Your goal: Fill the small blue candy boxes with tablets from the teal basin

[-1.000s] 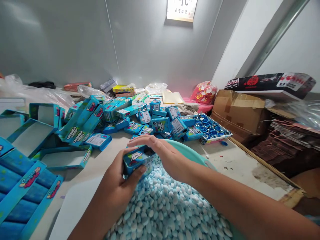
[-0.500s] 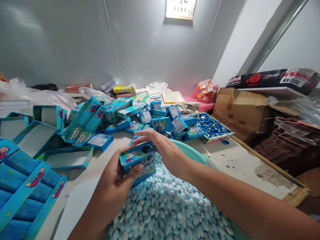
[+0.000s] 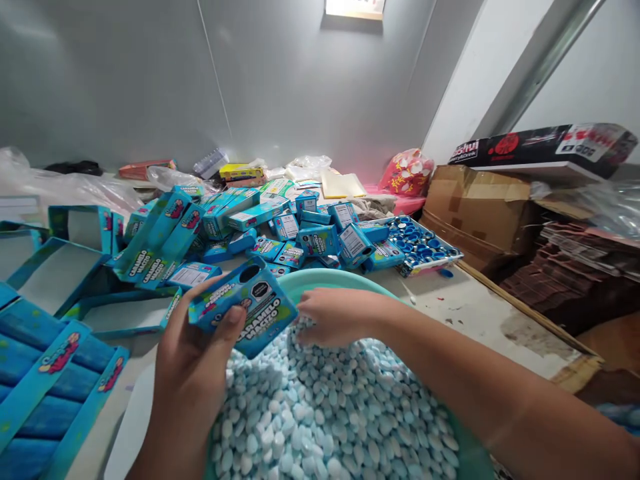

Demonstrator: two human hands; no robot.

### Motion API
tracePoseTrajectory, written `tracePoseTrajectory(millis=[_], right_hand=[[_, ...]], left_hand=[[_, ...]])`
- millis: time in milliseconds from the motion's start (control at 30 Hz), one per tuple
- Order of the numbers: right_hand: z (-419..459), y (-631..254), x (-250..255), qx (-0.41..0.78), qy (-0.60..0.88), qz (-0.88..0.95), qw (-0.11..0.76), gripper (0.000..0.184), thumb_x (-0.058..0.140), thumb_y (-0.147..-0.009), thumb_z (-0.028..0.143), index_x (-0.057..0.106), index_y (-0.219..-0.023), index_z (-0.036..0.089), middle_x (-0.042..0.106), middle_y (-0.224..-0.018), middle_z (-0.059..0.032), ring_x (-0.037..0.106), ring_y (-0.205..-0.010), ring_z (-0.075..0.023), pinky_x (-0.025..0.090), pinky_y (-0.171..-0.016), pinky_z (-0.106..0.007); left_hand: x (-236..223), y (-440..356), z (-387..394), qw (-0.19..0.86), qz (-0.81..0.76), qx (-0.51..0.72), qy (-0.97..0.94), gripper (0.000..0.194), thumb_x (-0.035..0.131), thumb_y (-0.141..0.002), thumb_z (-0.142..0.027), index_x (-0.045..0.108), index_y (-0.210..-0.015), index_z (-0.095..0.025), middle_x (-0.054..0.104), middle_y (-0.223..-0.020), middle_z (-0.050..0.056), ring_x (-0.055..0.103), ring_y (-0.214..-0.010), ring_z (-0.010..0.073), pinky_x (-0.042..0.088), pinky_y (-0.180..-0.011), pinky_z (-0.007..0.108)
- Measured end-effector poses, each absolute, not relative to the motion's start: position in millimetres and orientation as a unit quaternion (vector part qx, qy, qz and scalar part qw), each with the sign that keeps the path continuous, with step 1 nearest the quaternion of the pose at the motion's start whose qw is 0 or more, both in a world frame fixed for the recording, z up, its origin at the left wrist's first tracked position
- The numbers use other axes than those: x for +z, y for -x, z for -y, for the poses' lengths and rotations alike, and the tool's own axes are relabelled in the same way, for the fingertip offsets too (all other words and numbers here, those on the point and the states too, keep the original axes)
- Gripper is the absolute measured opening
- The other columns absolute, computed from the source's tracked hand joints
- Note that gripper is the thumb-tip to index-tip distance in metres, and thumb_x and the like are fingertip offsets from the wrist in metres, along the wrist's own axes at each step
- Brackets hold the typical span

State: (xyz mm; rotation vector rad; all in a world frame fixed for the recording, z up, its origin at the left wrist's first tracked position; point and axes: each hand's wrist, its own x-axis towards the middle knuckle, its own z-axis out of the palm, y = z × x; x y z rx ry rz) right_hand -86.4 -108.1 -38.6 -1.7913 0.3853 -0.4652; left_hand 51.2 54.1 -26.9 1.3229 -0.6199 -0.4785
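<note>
My left hand (image 3: 193, 363) grips a small blue candy box (image 3: 247, 307) with a round hole in its top, held tilted above the left side of a teal basin (image 3: 300, 279). The basin is heaped with pale blue and white candies (image 3: 330, 407). My right hand (image 3: 335, 315) rests palm down on the candies just right of the box, its fingers curled into the pile. What the fingers hold is hidden.
A heap of small blue boxes (image 3: 310, 233) lies behind the basin. Open blue display cartons (image 3: 60, 267) fill the left side. A tray of blue caps (image 3: 420, 248) sits right of the heap, with cardboard boxes (image 3: 475, 213) beyond. Plastic bags line the back wall.
My left hand has lifted the box up and to the left and tilted it. My right hand has left the box and dropped onto the candies.
</note>
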Motion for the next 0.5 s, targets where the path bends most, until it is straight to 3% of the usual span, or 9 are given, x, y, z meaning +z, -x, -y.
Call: tracePoseTrajectory(millis=[100,200,267,333,433,500], right_hand=[[101.3,96.6,-35.6,-0.089,0.901,-0.104,0.411,0.056,0.097,-0.042,0.057,0.081,-0.085,0.025,0.064,-0.073,-0.0001,0.051,-0.057,-0.0142,0.041,-0.054,-0.026],[86.3,99.9,-28.0,-0.038,0.964,-0.054,0.258,0.093,0.091,-0.03,0.073,0.079,-0.107,0.023,0.07,-0.093,-0.0072,0.063,-0.072,-0.0218,0.049,-0.06,-0.029],[76.4,97.0,-21.6,0.035,0.97,-0.072,0.228,0.109,0.088,-0.029,0.078,0.074,-0.118,0.018,0.069,-0.107,-0.0147,0.067,-0.088,-0.032,0.055,-0.072,-0.037],[70.0,91.1,-15.5,0.138,0.957,-0.107,0.233,0.12,0.085,-0.037,0.081,0.065,-0.133,0.012,0.064,-0.121,-0.0215,0.064,-0.103,-0.0403,0.056,-0.084,-0.046],[68.3,81.6,-12.5,0.216,0.929,-0.142,0.265,0.122,0.081,-0.049,0.08,0.052,-0.145,0.011,0.061,-0.129,-0.0217,0.064,-0.105,-0.0406,0.056,-0.084,-0.048],[69.7,77.3,-15.1,0.207,0.929,-0.146,0.269,0.111,0.08,-0.054,0.078,0.056,-0.141,0.013,0.066,-0.122,-0.0182,0.066,-0.098,-0.0375,0.056,-0.076,-0.043]], left_hand=[[-31.8,-56.5,-49.1,0.747,0.27,-0.166,-0.585,0.048,0.084,-0.08,-0.042,0.065,-0.122,-0.027,0.074,-0.113,0.001,0.069,-0.113,0.0263,0.058,-0.102,0.037],[-34.9,-57.8,-46.1,0.745,0.267,-0.158,-0.59,0.053,0.085,-0.079,-0.044,0.065,-0.125,-0.028,0.074,-0.115,0.001,0.069,-0.113,0.0247,0.057,-0.101,0.033],[-35.6,-56.9,-45.9,0.731,0.274,-0.17,-0.601,0.056,0.086,-0.077,-0.047,0.065,-0.126,-0.026,0.074,-0.117,0.002,0.07,-0.11,0.0243,0.058,-0.096,0.03],[-35.9,-55.5,-46.2,0.729,0.287,-0.179,-0.596,0.058,0.088,-0.076,-0.047,0.066,-0.125,-0.025,0.073,-0.119,0.004,0.071,-0.109,0.0241,0.06,-0.091,0.028],[-36.1,-53.7,-45.9,0.732,0.306,-0.173,-0.583,0.055,0.089,-0.075,-0.042,0.068,-0.123,-0.025,0.072,-0.122,0.004,0.071,-0.109,0.0226,0.06,-0.089,0.024],[-35.8,-52.6,-45.2,0.727,0.319,-0.174,-0.583,0.051,0.088,-0.076,-0.041,0.069,-0.121,-0.025,0.072,-0.123,0.003,0.071,-0.107,0.0214,0.06,-0.088,0.023]])
